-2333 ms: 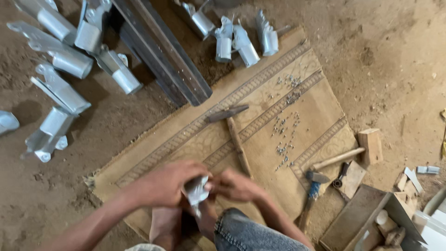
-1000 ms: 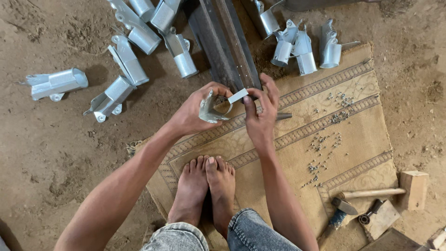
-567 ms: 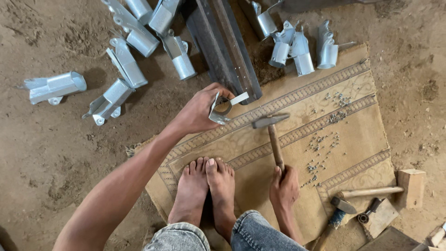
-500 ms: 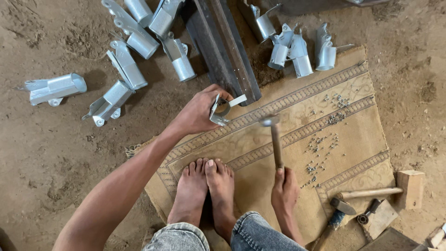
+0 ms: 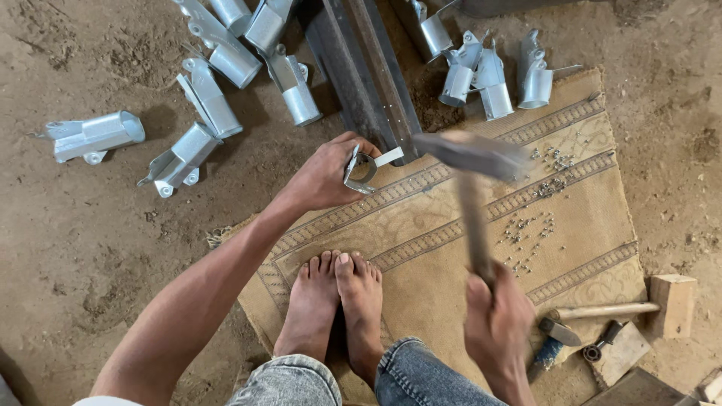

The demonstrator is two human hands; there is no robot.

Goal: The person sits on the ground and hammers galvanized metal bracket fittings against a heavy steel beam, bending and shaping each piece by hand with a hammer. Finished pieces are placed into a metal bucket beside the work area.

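My left hand [image 5: 325, 177] grips a small bent sheet-metal piece [image 5: 366, 165] and holds it against the end of a dark steel bar [image 5: 368, 75] lying on the ground. My right hand [image 5: 496, 319] is closed around the wooden handle of a hammer [image 5: 470, 188], raised in the air and blurred, its steel head hanging right of the metal piece. My bare feet [image 5: 338, 304] rest on a tan woven mat [image 5: 587, 218].
Several shiny sheet-metal tube fittings [image 5: 203, 98] lie on the dirt at upper left, more fittings [image 5: 489, 75] at top centre. Small rivets [image 5: 530, 225] are scattered on the mat. A wooden mallet [image 5: 639, 304], another hammer [image 5: 553, 342] and wood blocks lie at lower right.
My right hand let go of the metal piece, took the hammer off the mat and lifted it. My left hand keeps the piece at the bar.
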